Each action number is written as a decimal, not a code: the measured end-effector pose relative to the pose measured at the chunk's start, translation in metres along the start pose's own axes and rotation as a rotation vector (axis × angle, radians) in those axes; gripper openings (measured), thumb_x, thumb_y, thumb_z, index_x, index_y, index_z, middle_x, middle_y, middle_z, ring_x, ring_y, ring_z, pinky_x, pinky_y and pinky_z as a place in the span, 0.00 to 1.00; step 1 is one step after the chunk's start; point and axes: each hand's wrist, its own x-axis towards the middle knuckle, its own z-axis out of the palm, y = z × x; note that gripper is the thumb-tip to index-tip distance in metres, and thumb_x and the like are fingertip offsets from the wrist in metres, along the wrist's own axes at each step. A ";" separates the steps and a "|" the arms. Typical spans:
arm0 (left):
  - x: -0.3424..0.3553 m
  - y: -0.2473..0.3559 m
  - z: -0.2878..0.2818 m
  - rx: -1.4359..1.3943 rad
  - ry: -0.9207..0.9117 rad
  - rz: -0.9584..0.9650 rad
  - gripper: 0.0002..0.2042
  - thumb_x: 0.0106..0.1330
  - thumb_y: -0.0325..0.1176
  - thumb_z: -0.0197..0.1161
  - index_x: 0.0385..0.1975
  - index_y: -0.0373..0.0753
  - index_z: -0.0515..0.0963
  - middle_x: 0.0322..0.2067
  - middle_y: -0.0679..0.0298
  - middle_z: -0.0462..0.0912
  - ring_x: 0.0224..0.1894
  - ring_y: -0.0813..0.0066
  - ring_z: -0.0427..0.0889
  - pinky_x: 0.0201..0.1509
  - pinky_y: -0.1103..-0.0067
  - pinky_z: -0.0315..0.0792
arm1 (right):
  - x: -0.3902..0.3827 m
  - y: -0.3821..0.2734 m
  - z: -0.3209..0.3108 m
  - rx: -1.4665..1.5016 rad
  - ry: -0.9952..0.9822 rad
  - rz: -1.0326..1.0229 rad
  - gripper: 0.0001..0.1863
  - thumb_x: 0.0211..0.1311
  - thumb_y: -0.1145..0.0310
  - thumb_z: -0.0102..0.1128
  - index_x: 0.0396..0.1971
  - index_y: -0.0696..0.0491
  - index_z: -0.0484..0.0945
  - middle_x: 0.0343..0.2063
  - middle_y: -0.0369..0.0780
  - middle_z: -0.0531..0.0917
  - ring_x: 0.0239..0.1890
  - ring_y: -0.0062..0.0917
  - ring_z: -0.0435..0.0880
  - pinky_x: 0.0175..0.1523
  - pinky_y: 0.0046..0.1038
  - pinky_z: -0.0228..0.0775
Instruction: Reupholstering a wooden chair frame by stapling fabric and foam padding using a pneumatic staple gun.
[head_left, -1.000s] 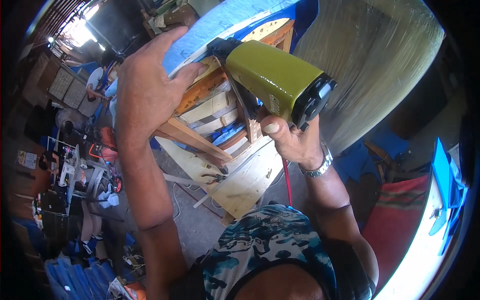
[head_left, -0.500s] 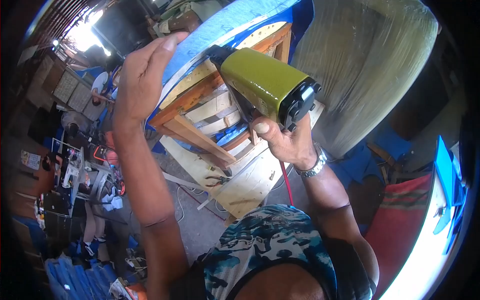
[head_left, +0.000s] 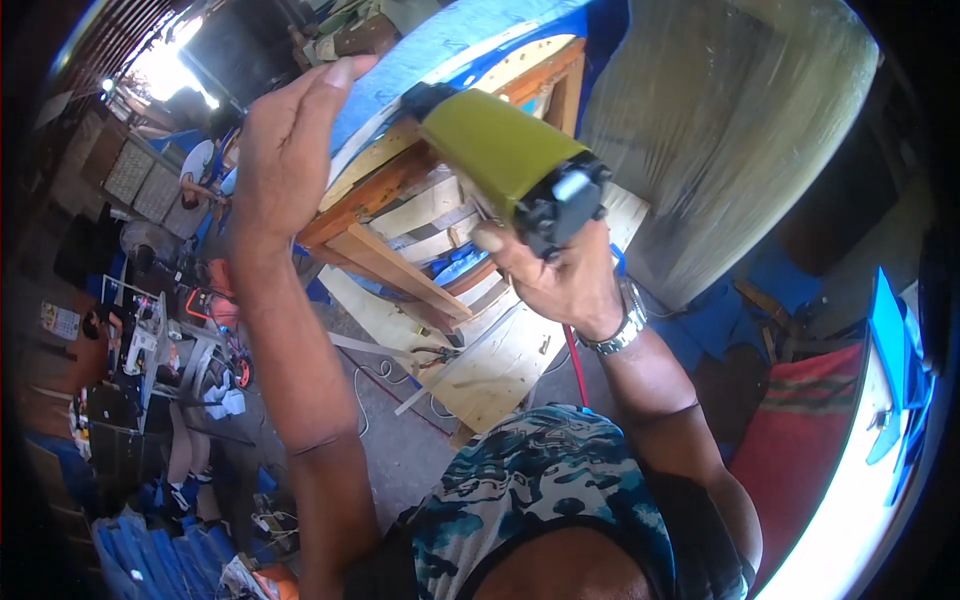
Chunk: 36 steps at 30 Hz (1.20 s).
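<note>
Olive-green tool (head_left: 500, 145), clamped in the right hand (head_left: 565, 275), thumb on the near side, other fingers mostly hidden. Hangs over the far edge of the wooden frame (head_left: 400, 268), black nose (head_left: 425, 100) toward the border of the blue cover (head_left: 450, 45), rear end tilted back to the right. Too blurred at the nose to tell touching from just apart. On the right wrist, a metal-banded watch (head_left: 627, 322).

Left hand (head_left: 285, 160), laid against the left end of the blue cover, thumb stretched along the fingers. Cannot tell whether pinching the cloth or only resting on it. Between the frame's rails, pale curved bands (head_left: 425, 205) and a bit of blue cloth (head_left: 460, 267).

Beneath the frame, a light wooden board (head_left: 500, 365), near corner pointing toward the patterned cap (head_left: 550, 470). Close to the board's left edge, a pair of pliers (head_left: 435, 355). Just past its right edge, a red hose (head_left: 576, 368), running downward.

Beyond the frame's right side, a large plastic-wrapped form (head_left: 720, 150). Well apart at right, a red cloth (head_left: 800, 430) and blue sheets (head_left: 885, 340). Far off at left, a co-worker (head_left: 195, 165) in a pale shirt.
</note>
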 end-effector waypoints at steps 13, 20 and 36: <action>-0.007 0.017 0.010 0.312 -0.090 -0.081 0.23 0.69 0.38 0.66 0.60 0.31 0.76 0.48 0.50 0.85 0.48 0.69 0.85 0.55 0.73 0.77 | 0.016 0.036 -0.057 0.356 0.062 0.069 0.31 0.69 0.39 0.57 0.31 0.57 0.77 0.15 0.35 0.77 0.18 0.17 0.75 0.24 0.21 0.67; -0.005 0.012 0.009 0.277 -0.084 -0.069 0.24 0.69 0.39 0.66 0.61 0.34 0.77 0.48 0.50 0.86 0.48 0.68 0.86 0.54 0.72 0.78 | 0.025 0.041 -0.044 0.333 0.054 -0.010 0.30 0.68 0.39 0.59 0.32 0.56 0.77 0.16 0.34 0.77 0.17 0.15 0.74 0.23 0.20 0.65; -0.006 0.007 0.015 0.300 -0.049 -0.064 0.22 0.69 0.36 0.67 0.60 0.34 0.78 0.48 0.51 0.86 0.47 0.71 0.86 0.53 0.74 0.78 | 0.028 0.039 -0.040 0.279 0.068 -0.005 0.26 0.69 0.44 0.62 0.40 0.58 0.78 0.16 0.33 0.77 0.16 0.15 0.75 0.22 0.20 0.67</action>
